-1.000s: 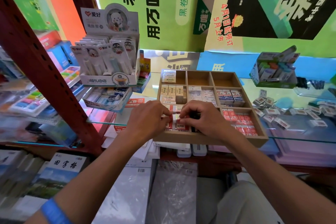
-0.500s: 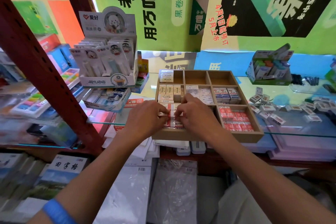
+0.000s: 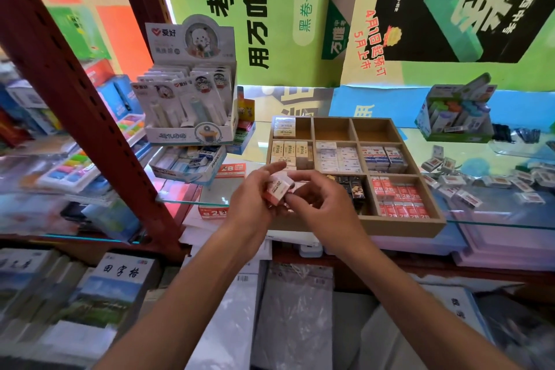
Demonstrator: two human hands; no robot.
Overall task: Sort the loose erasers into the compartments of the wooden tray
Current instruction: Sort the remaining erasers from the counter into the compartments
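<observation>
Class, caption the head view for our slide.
Both hands hold a 2B eraser above the wooden tray.

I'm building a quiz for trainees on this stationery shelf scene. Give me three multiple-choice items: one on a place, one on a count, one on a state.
1. Where do the loose white-sleeved erasers lie?
A. On the glass shelf, to the right of the square wooden tray
B. Inside the tray's back row
C. On the notebooks below

2. How many back-row compartments of the tray hold nothing?
A. None
B. Two
C. Three

3. What are the hands doing?
A. Both hang idle
B. Both press flat on the glass
C. The left hand and right hand hold a small white-and-pink 2B eraser above the tray's front edge

Key: 1 A, they are scattered on the glass beside the tray; 2 B, only the back-left one holds erasers; 3 C, fingers of both hands curl round the eraser.
</observation>
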